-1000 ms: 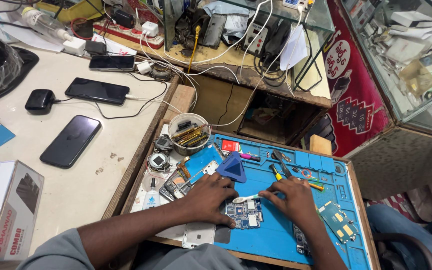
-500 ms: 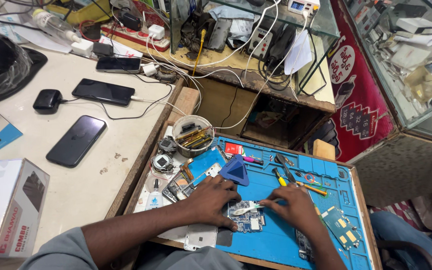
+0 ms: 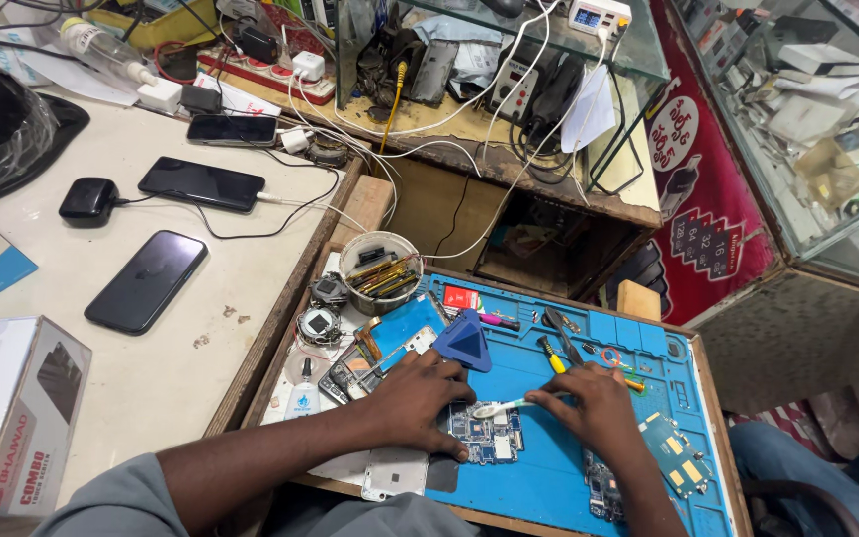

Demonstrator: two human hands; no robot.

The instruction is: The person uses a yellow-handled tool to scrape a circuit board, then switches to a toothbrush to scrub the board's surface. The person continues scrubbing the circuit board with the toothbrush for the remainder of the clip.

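A small blue circuit board (image 3: 489, 438) lies on the blue work mat (image 3: 569, 487). My left hand (image 3: 420, 398) rests on the mat and presses the board's left edge with its fingers. My right hand (image 3: 594, 408) holds a thin white brush-like tool (image 3: 499, 408), its tip pointing left over the board. A blue triangular pick (image 3: 466, 341) lies just above my left hand. A white phone back cover (image 3: 395, 472) sits at the mat's near edge.
A round tub of tools (image 3: 380, 270), small parts and a little bottle (image 3: 302, 393) sit left of the mat. Tweezers and screwdrivers (image 3: 564, 348) lie at its top. Another board (image 3: 678, 457) lies to the right. Three phones (image 3: 146, 280) and a white box (image 3: 12, 413) are on the left counter.
Both hands stay over the board on the mat. My right hand's tool tip has shifted a little left across the board. The camera has tilted slightly.
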